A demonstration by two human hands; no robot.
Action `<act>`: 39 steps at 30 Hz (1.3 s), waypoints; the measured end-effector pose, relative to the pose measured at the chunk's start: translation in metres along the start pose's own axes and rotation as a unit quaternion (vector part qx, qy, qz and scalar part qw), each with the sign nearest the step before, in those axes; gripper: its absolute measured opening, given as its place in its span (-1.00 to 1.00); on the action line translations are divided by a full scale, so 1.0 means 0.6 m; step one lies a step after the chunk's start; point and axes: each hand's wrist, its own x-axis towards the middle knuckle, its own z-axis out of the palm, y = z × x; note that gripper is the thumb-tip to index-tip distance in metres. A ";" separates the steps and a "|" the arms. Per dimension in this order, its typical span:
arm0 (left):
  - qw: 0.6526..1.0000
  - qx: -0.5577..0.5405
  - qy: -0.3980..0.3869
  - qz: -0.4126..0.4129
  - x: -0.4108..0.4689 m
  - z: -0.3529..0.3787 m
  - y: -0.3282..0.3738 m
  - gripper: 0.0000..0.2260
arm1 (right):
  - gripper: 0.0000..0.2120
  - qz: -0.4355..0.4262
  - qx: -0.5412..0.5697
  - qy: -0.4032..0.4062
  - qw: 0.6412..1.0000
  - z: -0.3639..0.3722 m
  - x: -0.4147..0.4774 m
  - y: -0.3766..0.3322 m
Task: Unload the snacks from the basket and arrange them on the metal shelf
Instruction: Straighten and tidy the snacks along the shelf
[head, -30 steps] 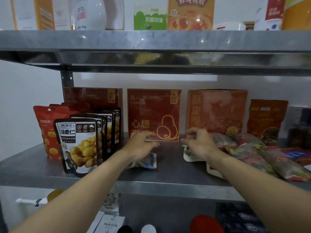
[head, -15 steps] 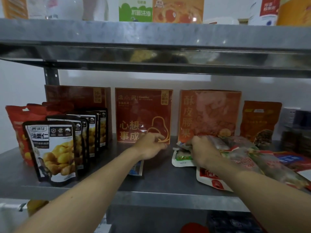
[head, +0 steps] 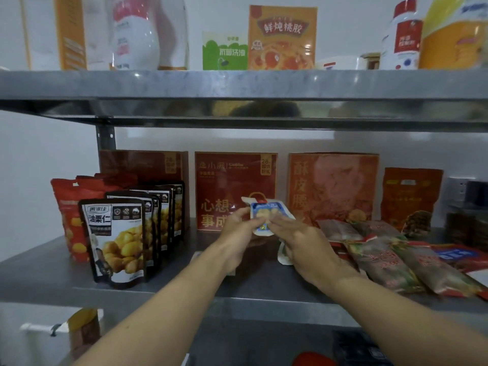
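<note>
A small white plastic snack pouch with a blue printed front (head: 268, 216) is held upright in the air above the middle of the grey metal shelf (head: 184, 294), clear of its surface. The left hand (head: 237, 231) pinches the pouch's left edge between thumb and fingers. The right hand (head: 301, 241) grasps its lower right edge with the fingertips. Just below the right hand a second white packet (head: 284, 256) lies flat on the shelf. Directly behind the pouch, against the back edge, stands a dark red square box with gold lettering (head: 224, 186). It is flanked by a similar dark red box (head: 142, 165) to the left and an orange-red box with large pale characters (head: 335, 186) to the right. A brown-orange handled bag (head: 412, 196) stands further right. Towards the left edge a row of black stand-up pouches picturing yellow chestnuts (head: 116, 239) runs front to back, with bright red bags (head: 66, 207) beside and behind them. Near the right edge several long, mottled red-brown packets (head: 383, 262) lie flat, overlapping one another. On the upper metal shelf (head: 237, 83) stand a green-and-white carton (head: 224, 51) and an orange box (head: 282, 38).
</note>
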 end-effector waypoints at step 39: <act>0.731 0.680 -0.049 0.037 -0.053 -0.101 -0.022 -0.69 | -0.86 0.486 0.274 -0.138 0.818 0.043 -0.025 -0.050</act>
